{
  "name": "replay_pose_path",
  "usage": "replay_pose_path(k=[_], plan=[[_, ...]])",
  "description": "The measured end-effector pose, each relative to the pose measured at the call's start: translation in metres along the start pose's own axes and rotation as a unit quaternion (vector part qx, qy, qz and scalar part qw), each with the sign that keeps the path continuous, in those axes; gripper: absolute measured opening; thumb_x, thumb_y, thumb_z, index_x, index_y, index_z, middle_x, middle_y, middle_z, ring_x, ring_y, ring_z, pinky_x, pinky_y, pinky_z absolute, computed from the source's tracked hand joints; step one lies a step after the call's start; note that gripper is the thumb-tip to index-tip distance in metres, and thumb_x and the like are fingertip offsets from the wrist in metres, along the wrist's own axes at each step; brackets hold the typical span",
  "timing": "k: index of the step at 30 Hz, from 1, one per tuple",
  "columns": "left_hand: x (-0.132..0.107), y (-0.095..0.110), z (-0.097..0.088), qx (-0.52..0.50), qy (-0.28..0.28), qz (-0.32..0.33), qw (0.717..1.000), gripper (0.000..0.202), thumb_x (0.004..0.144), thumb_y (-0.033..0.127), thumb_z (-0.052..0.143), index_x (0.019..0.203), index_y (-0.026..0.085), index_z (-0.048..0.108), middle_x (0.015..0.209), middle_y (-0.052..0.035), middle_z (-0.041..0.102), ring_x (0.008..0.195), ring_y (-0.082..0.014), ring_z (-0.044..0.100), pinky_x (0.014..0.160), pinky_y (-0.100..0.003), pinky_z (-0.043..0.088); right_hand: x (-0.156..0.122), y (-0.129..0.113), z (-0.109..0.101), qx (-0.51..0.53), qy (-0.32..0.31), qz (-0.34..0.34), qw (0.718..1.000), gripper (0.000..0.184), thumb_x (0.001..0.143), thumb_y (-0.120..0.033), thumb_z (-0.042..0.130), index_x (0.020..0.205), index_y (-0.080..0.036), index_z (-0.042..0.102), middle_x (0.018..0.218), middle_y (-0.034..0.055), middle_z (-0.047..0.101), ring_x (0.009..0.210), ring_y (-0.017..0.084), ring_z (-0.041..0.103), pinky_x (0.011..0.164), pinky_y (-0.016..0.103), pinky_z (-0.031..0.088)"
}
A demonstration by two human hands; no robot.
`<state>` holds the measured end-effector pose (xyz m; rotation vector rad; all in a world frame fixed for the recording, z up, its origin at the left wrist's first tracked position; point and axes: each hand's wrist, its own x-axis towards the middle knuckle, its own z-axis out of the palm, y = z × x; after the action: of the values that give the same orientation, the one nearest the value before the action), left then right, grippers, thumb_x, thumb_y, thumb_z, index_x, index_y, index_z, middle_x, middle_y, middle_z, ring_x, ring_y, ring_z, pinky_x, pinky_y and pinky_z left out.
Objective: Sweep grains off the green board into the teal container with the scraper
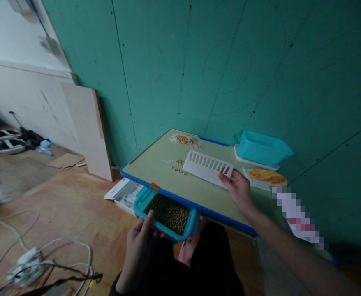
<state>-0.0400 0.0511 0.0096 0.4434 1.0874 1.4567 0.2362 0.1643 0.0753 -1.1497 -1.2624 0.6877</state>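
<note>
My left hand grips the near left side of a turquoise plastic container, thumb over its rim. The container sits just below the table's front edge. Inside it lie dark green beans on the left and tan beans on the right. My right hand is closed on the right end of a white slotted plastic piece, which is tilted over the tabletop. Left of that piece lies a small scatter of tan beans. Farther back is a bigger heap of tan beans.
A turquoise bin stands on a white lid at the back right, near a yellow item. A green wall borders the table. On the floor are an open box, a white power strip and loose cables. A board leans left.
</note>
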Motion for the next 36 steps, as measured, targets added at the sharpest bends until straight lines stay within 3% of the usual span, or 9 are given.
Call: replay_pose_path(k=[8, 17, 29, 32, 36], plan=[[0.000, -0.004, -0.002, -0.006, -0.003, 0.018, 1.000, 0.035, 0.067, 0.047, 0.081, 0.066, 0.016, 0.064, 0.049, 0.0025, 0.060, 0.045, -0.0142, 0.060, 0.046, -0.023, 0.044, -0.001, -0.001, 0.002, -0.001, -0.023, 0.012, 1.000, 0.036, 0.073, -0.047, 0.075, 0.094, -0.018, 0.069, 0.091, 0.0073, 0.076, 0.086, 0.024, 0.070, 0.082, 0.038, 0.053], [0.001, -0.001, -0.002, -0.003, -0.004, 0.017, 1.000, 0.039, 0.066, 0.049, 0.081, 0.060, 0.016, 0.061, 0.049, 0.0017, 0.061, 0.042, -0.0112, 0.056, 0.046, -0.021, 0.044, -0.012, -0.014, 0.008, 0.008, -0.058, 0.024, 0.998, 0.038, 0.069, -0.049, 0.077, 0.088, -0.018, 0.069, 0.087, 0.0082, 0.076, 0.082, 0.024, 0.070, 0.078, 0.037, 0.055], [0.005, -0.004, -0.011, 0.007, 0.010, 0.014, 1.000, 0.034, 0.070, 0.049, 0.077, 0.064, 0.016, 0.068, 0.045, 0.0027, 0.056, 0.041, -0.0142, 0.056, 0.042, -0.023, 0.041, -0.079, -0.037, 0.025, 0.009, -0.100, 0.042, 0.994, 0.023, 0.081, -0.042, 0.071, 0.087, -0.019, 0.068, 0.089, 0.0054, 0.075, 0.083, 0.022, 0.070, 0.078, 0.031, 0.054], [0.005, -0.005, -0.012, 0.001, -0.002, 0.009, 1.000, 0.037, 0.071, 0.049, 0.077, 0.063, 0.015, 0.067, 0.044, 0.0029, 0.055, 0.039, -0.0122, 0.054, 0.044, -0.023, 0.042, -0.074, -0.038, 0.030, 0.031, -0.083, 0.042, 0.995, 0.024, 0.080, -0.041, 0.072, 0.090, -0.020, 0.068, 0.093, 0.0060, 0.075, 0.086, 0.022, 0.071, 0.081, 0.033, 0.054], [0.005, -0.006, -0.012, -0.002, -0.004, 0.014, 1.000, 0.035, 0.071, 0.048, 0.078, 0.069, 0.014, 0.068, 0.044, 0.0036, 0.055, 0.040, -0.0114, 0.054, 0.044, -0.020, 0.040, -0.039, -0.030, 0.035, 0.040, -0.043, 0.016, 0.998, 0.029, 0.077, -0.042, 0.073, 0.095, -0.019, 0.068, 0.099, 0.0076, 0.075, 0.089, 0.023, 0.071, 0.083, 0.035, 0.054]])
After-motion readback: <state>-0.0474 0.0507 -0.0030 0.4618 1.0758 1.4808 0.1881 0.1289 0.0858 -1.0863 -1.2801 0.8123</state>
